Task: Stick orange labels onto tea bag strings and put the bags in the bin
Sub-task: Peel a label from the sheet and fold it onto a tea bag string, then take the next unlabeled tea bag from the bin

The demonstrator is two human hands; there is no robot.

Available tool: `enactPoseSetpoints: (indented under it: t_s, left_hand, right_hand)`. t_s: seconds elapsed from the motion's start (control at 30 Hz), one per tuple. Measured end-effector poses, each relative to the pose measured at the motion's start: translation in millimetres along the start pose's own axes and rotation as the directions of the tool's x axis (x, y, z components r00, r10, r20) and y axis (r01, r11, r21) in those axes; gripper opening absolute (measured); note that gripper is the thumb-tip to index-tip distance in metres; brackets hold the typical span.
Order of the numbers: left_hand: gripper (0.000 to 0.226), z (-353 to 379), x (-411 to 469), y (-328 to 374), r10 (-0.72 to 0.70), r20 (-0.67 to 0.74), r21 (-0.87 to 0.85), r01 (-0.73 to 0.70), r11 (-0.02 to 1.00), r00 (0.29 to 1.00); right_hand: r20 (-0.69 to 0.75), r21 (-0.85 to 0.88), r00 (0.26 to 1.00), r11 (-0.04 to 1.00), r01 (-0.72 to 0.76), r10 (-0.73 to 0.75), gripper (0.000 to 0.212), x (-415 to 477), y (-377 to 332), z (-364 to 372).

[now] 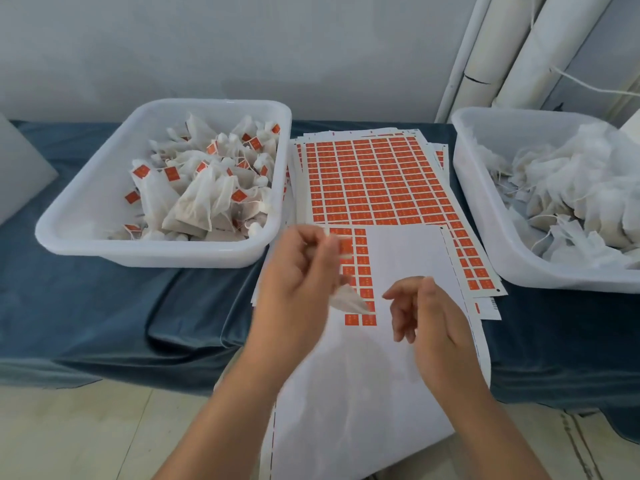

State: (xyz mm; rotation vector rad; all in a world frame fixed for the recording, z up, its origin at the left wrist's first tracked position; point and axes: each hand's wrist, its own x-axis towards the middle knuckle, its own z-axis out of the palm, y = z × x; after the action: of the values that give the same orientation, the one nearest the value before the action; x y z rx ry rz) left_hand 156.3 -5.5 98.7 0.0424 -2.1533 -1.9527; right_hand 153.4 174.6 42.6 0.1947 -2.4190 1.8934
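Tea bag [348,301] hung over the near label sheet [405,251], gripped by the left hand [298,271], motion-blurred. Right hand [424,317] sat just beside it at 3 o'clock, fingers curled, thumb and forefinger nearly together; couldn't tell if they pinched anything. Left hand covered some of that sheet's orange labels [363,261]. Sheet stack [367,181] at 12. Labelled-bag bin [156,252] at 10, unlabelled-bag bin [554,282] at 2. Blue cloth [104,306] lay underneath.

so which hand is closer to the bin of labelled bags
Left. The left hand, holding a tea bag, is by the near right corner of the bin; the right hand is farther right, over the label sheet.
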Motion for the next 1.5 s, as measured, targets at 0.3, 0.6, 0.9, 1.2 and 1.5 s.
enactPoseSetpoints:
  t_s: [0.3, 0.6, 0.9, 1.2, 1.5]
  left_hand:
    - [0.025, -128.7, 105.2, 52.6, 0.190, -0.435, 0.406, 0.004, 0.914, 0.880]
    - [0.030, -173.7, 151.0, -6.8, 0.022, -0.406, 0.693, 0.292, 0.659, 0.914]
    - [0.017, -71.7, 88.9, 27.7, 0.403, -0.291, 0.593, -0.167, 0.787, 0.868]
    - [0.016, 27.0, 37.4, 8.6, 0.094, 0.158, 0.320, -0.141, 0.937, 0.983]
    - [0.019, 39.6, 26.0, -15.0, -0.039, 0.172, 0.322, -0.019, 0.947, 0.984]
  right_hand:
    - [0.158, -0.061, 0.987, 0.998, -0.021, 0.030, 0.039, -4.6, 11.0, -0.5]
    - [0.145, -0.267, 0.989, 0.963, 0.043, -0.003, 0.027, -3.9, 5.7, -18.4]
    - [-0.344, -0.417, 0.929, 0.909, -0.023, -0.134, 0.024, 51.5, -31.6, -132.5]
    - [-0.137, -0.725, 0.947, 0.622, -0.296, 0.291, 0.042, 160.2, 0.5, -197.7]
    - [-0.248, -0.882, 0.900, 0.300, -0.363, 0.360, 0.023, 190.8, 16.7, -180.3]
